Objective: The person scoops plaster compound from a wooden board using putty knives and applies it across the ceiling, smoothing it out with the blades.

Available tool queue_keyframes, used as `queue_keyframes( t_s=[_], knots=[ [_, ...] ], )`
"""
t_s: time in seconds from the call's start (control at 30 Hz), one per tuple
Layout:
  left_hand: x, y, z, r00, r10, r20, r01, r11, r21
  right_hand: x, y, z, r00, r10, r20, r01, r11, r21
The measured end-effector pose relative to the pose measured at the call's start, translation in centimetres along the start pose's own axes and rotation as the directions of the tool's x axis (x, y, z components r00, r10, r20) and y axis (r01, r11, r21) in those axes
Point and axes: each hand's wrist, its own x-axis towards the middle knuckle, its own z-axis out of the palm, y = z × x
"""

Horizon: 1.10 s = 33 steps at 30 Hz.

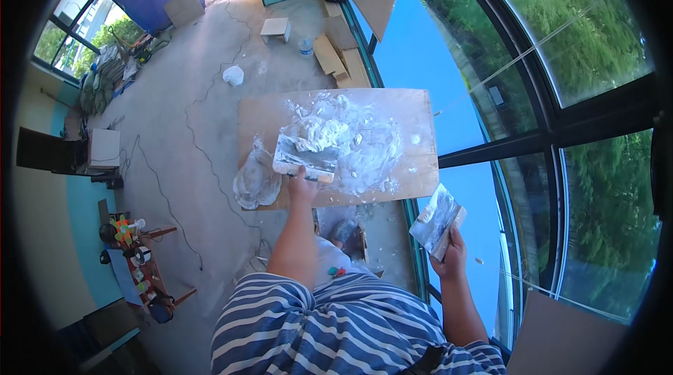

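My left hand (303, 186) grips the handle of a wide putty knife (307, 156), whose blade lies against a heap of white plaster (335, 133) on a wooden board (413, 165). My right hand (452, 252) holds a second, smaller putty knife (436, 221) smeared with plaster, off the board's right front corner near the blue-filmed window. A crumpled clear plastic bag (256, 182) hangs at the board's left front edge.
The concrete floor (196, 130) holds cables, a white lump (233, 75), a small stool (275, 28), a water bottle (305, 46) and wood offcuts (335, 56). Tall glass panes (561, 94) stand to the right. Tools clutter a low stand (137, 256) at left.
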Motion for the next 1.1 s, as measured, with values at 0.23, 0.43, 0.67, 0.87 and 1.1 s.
queue_keyframes(
  t_s=[0.23, 0.43, 0.67, 0.87, 1.1],
  knots=[
    [-6.7, 15.2, 4.6, 0.922, 0.212, 0.325, -0.329, 0.872, 0.363, 5.7, 4.9, 6.4, 0.972, 0.226, 0.063, -0.223, 0.974, -0.046],
    [-18.0, 16.1, 15.3, 0.717, 0.254, 0.649, -0.544, 0.785, 0.294, 6.4, 4.5, 14.5, 0.973, 0.199, 0.12, -0.191, 0.979, -0.071],
    [-24.5, 12.8, 19.2, 0.18, 0.153, 0.972, -0.968, 0.204, 0.147, 1.3, 0.7, 15.4, 0.986, 0.087, 0.144, -0.098, 0.993, 0.07],
    [-27.5, 10.2, 20.2, -0.013, 0.07, 0.997, -0.991, 0.13, -0.022, -2.4, -1.5, 9.8, 0.988, -0.114, 0.1, 0.11, 0.993, 0.049],
    [-30.9, 6.6, 19.8, -0.034, 0.028, 0.999, -0.993, 0.113, -0.037, -7.4, -3.2, 4.1, 0.977, -0.193, 0.092, 0.17, 0.962, 0.212]
  ],
)
